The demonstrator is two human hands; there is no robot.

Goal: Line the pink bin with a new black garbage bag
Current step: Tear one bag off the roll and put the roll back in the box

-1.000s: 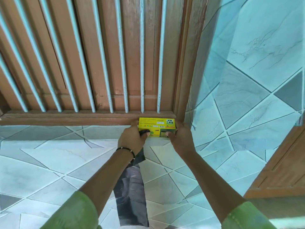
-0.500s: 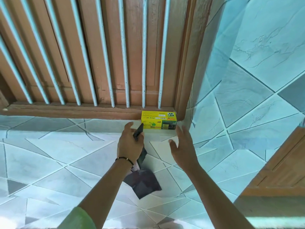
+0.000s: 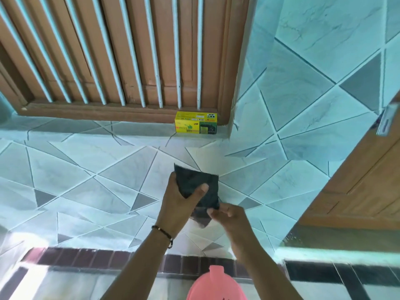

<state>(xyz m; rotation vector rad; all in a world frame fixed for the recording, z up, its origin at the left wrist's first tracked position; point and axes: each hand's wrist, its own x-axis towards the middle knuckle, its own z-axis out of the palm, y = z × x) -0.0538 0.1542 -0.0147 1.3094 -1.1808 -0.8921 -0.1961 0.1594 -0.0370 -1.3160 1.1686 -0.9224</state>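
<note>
A folded black garbage bag [image 3: 194, 182] is held in front of the tiled wall. My left hand [image 3: 180, 201] grips its upper part, thumb pressed on the front. My right hand [image 3: 227, 217] pinches the bag's lower edge from the right. The pink bin [image 3: 213, 285] shows at the bottom edge, below my forearms; only its top part with a round tab is visible. A yellow bag box [image 3: 195, 123] stands on the wooden window sill, against the frame's right corner.
A wooden window [image 3: 121, 53] with pale vertical bars fills the upper left. A wooden door [image 3: 363, 187] with a metal handle stands at the right. Dark tile bands [image 3: 108, 262] run along the wall's base.
Both hands left the yellow box on the sill and drew back and down. The bag, first hanging from my left hand, is now held folded by both hands. The pink bin has come into view.
</note>
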